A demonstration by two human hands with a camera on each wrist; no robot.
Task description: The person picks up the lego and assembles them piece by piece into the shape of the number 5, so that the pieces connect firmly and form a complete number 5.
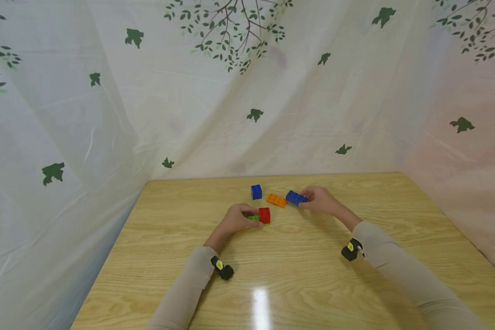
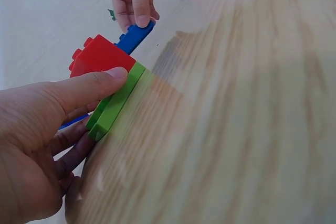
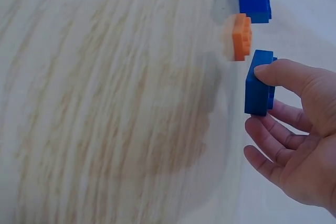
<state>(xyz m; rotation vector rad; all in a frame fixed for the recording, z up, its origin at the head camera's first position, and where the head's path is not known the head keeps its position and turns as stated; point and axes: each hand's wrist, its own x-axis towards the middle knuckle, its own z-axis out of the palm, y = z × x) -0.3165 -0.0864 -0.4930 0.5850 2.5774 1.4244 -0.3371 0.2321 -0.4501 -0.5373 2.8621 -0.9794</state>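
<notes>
My left hand (image 1: 237, 219) grips a small stack on the wooden table (image 1: 297, 275): a red brick (image 1: 264, 215) sitting on a flat green brick (image 1: 253, 218). In the left wrist view the thumb lies on the red brick (image 2: 100, 56) and the fingers curl under the green brick (image 2: 115, 104). My right hand (image 1: 319, 200) pinches a long flat blue brick (image 1: 295, 198) at its right end; in the right wrist view thumb and fingers hold the blue brick (image 3: 258, 83). Between the hands lies an orange flat brick (image 1: 276, 200), loose on the table.
A square blue brick (image 1: 256, 191) stands behind the orange one, also seen as the blue cube (image 3: 255, 8) past the orange brick (image 3: 242, 36). A leaf-printed white curtain (image 1: 247, 91) walls the table on the back and both sides.
</notes>
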